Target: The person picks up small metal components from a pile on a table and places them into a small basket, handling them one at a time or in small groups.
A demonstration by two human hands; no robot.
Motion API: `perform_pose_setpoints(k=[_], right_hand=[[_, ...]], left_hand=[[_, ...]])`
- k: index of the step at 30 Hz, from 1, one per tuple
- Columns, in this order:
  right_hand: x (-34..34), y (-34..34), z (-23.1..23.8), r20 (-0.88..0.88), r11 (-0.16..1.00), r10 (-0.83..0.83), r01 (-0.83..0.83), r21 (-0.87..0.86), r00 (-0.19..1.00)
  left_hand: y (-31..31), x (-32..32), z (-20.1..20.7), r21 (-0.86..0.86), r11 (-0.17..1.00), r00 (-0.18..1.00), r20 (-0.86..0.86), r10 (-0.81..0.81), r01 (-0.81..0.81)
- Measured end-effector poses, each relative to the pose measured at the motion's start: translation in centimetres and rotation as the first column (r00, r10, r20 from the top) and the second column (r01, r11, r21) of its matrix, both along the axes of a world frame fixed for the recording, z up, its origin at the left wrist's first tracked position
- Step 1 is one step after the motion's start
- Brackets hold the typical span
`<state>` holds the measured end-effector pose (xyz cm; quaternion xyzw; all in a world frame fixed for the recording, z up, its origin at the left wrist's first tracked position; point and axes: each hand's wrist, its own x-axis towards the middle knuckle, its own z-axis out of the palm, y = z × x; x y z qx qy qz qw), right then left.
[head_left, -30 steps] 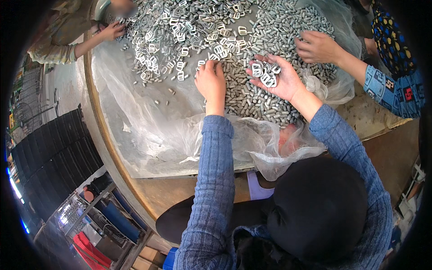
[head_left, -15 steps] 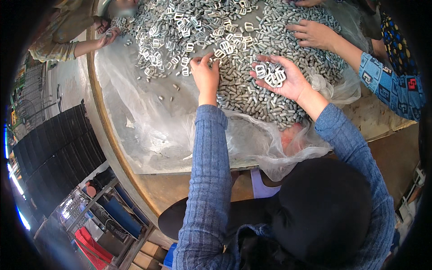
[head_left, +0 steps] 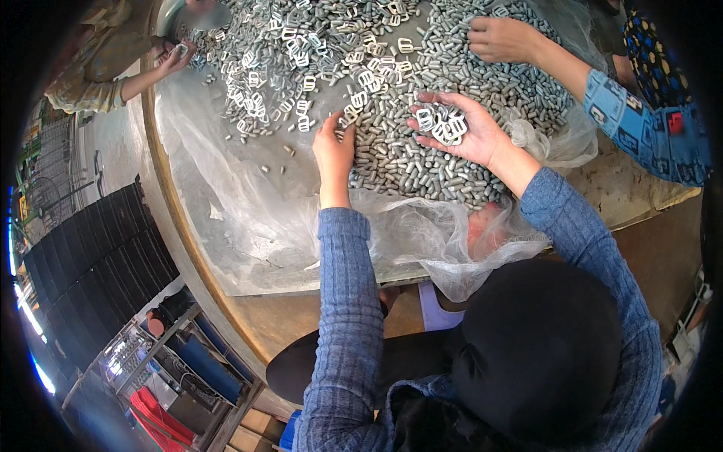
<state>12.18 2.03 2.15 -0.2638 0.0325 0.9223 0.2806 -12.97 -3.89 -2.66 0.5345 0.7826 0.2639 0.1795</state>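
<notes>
My right hand (head_left: 482,139) is palm up over the pile, fingers cupped around a small heap of pale metal slide buckles (head_left: 444,126). My left hand (head_left: 333,154) reaches to the near edge of the pile, its thumb and fingers bent but apart. Beside its fingertips lies a loose slide buckle (head_left: 349,115); whether they touch it is hard to tell. Small grey capsule-shaped pieces (head_left: 422,166) spread under and around my right hand. More buckles (head_left: 256,104) are mixed with grey pieces, beyond and left of my left hand.
Crumpled clear plastic sheeting (head_left: 407,218) covers the near part of the table (head_left: 256,264). At the right, a co-worker's hand (head_left: 501,39) rests over the pieces. Another person's hand (head_left: 177,59) works at the far left. A shelf rack (head_left: 188,354) stands left of the table.
My left hand has drawn back a little toward me. My right hand keeps its handful of buckles. The right-hand co-worker's hand has moved farther away and its fingers have curled.
</notes>
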Motion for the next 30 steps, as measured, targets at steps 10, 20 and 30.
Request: perform_pose_setpoints(k=[10, 20, 30], right_hand=[[-0.1, -0.2, 0.8, 0.075, 1.000, 0.005, -0.006, 0.003, 0.997], [0.0, -0.1, -0.2, 0.032, 1.000, 0.024, -0.024, -0.003, 0.999], [0.2, 0.1, -0.2, 0.016, 0.999, 0.039, -0.039, 0.003, 0.999]], left_hand=[[1.6, 6.3, 8.0, 0.080, 0.961, 0.954, 0.121, -0.273, 0.265], [4.0, 3.7, 1.4, 0.286, 0.946, 0.973, -0.214, -0.092, 0.152], [2.2, 3.4, 3.2, -0.038, 0.991, 0.815, 0.565, 0.126, -0.127]])
